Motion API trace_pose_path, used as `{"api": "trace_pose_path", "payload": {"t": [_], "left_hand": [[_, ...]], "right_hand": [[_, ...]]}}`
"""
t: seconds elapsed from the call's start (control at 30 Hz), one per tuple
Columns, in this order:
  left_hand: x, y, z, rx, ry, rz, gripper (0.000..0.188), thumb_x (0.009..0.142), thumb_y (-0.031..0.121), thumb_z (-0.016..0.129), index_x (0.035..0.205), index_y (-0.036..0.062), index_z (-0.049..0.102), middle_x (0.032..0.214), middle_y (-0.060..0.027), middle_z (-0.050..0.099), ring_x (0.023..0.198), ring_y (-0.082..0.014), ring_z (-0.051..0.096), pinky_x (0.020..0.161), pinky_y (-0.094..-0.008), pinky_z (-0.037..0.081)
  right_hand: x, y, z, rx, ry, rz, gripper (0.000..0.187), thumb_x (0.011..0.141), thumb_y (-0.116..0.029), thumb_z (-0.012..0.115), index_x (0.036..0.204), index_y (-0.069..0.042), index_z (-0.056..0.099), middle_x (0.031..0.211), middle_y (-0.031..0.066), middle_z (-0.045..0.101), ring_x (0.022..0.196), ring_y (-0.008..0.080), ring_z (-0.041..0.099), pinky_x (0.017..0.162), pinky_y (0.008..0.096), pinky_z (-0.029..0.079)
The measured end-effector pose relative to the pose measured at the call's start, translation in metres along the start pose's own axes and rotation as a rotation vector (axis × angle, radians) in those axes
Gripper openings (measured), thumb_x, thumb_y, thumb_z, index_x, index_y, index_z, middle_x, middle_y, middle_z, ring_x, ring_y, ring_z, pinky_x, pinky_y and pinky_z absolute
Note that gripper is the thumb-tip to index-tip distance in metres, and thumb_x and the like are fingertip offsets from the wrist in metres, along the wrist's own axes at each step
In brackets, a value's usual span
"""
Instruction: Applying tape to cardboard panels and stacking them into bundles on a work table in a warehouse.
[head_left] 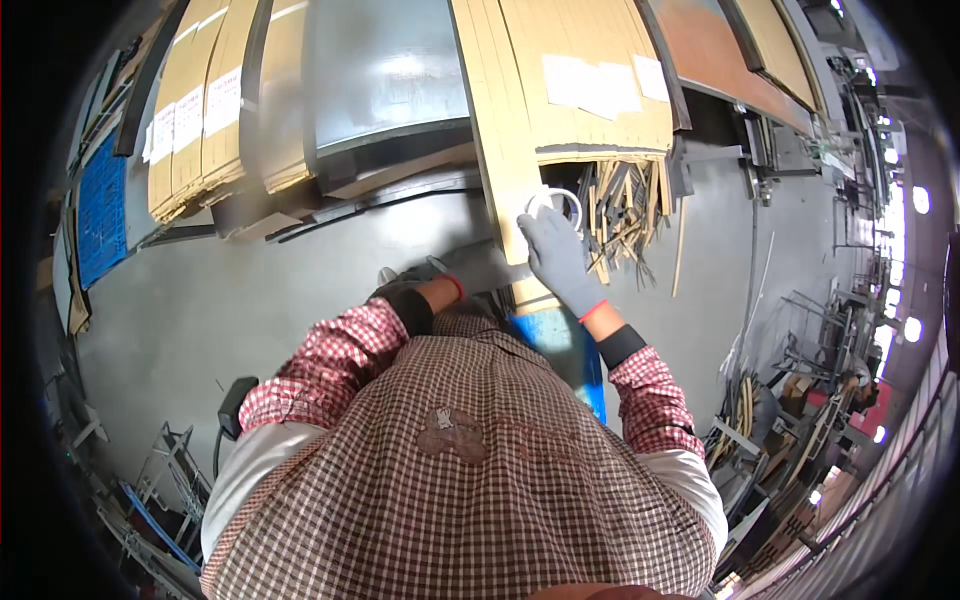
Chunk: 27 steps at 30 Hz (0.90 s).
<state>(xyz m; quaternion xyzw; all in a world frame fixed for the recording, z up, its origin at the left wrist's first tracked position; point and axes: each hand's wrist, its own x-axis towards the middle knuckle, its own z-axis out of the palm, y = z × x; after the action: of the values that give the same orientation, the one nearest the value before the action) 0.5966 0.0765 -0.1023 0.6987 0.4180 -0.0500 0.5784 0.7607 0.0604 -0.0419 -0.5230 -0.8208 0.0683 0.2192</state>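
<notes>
My right hand, in a grey glove with a red cuff, is closed on a roll of white tape. The roll rests against a long, narrow cardboard strip that reaches toward me from the far side. My left hand, gloved the same way, lies at the left of that strip's near end. Its fingers are blurred and partly hidden, so I cannot see whether they grip it. Just below both hands, another cardboard piece lies above a blue surface.
Stacked cardboard with white paper sheets stands beyond my right hand, a bundle of thin strips beneath it. More cardboard stacks and a blue crate are at far left. Metal racks stand on the grey floor at right.
</notes>
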Motion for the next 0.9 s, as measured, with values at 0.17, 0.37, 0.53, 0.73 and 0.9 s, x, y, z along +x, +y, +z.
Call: {"api": "trace_pose_path", "payload": {"t": [0.17,0.37,0.53,0.73,0.9], "left_hand": [[-0.054,0.007,-0.053,0.109,-0.089,0.037,0.065,0.078,0.066,0.054,0.106,0.009,0.065,0.095,-0.0142,0.068,0.085,-0.0302,0.065,0.078,-0.0372,0.049],[-0.084,-0.145,-0.133,0.356,0.747,-0.084,0.022,0.081,0.023,0.058,0.092,0.0049,0.062,0.093,-0.0157,0.065,0.089,-0.0327,0.062,0.077,-0.0416,0.05],[-0.09,-0.172,-0.219,0.512,0.844,-0.327,0.028,0.076,0.023,0.053,0.097,0.0205,0.071,0.094,-0.0111,0.069,0.088,-0.0312,0.066,0.076,-0.0444,0.052],[-0.073,-0.155,-0.241,0.517,0.632,-0.3,0.029,0.075,0.026,0.052,0.093,0.0092,0.069,0.096,-0.0166,0.068,0.091,-0.0348,0.064,0.08,-0.0428,0.051],[-0.119,-0.039,-0.14,0.0,0.476,0.245,0.051,0.082,0.018,0.067,0.128,0.0026,0.052,0.082,-0.0083,0.066,0.073,-0.0143,0.062,0.069,-0.0273,0.05]], "right_hand": [[0.015,-0.031,-0.006,0.097,-0.159,0.02,0.031,0.07,0.002,0.055,0.1,-0.003,0.056,0.09,0.0164,0.053,0.096,0.0353,0.052,0.082,0.0436,0.043],[0.0,-0.017,-0.002,0.131,-0.139,0.118,0.037,0.071,0.002,0.056,0.108,-0.003,0.058,0.097,0.0207,0.058,0.103,0.0391,0.053,0.091,0.0448,0.042],[0.006,-0.022,-0.004,0.116,-0.105,0.098,0.034,0.072,0.002,0.057,0.106,-0.003,0.059,0.094,0.0191,0.058,0.089,0.0381,0.057,0.077,0.0439,0.046],[0.009,-0.032,-0.013,0.094,-0.083,0.126,0.029,0.075,0.001,0.056,0.104,-0.003,0.057,0.099,0.0182,0.059,0.098,0.0376,0.054,0.086,0.0446,0.044],[0.03,-0.046,-0.099,0.483,-0.242,0.458,0.032,0.086,-0.01,0.054,0.117,-0.009,0.061,0.103,0.0147,0.065,0.099,0.0294,0.062,0.084,0.0376,0.049]]}}
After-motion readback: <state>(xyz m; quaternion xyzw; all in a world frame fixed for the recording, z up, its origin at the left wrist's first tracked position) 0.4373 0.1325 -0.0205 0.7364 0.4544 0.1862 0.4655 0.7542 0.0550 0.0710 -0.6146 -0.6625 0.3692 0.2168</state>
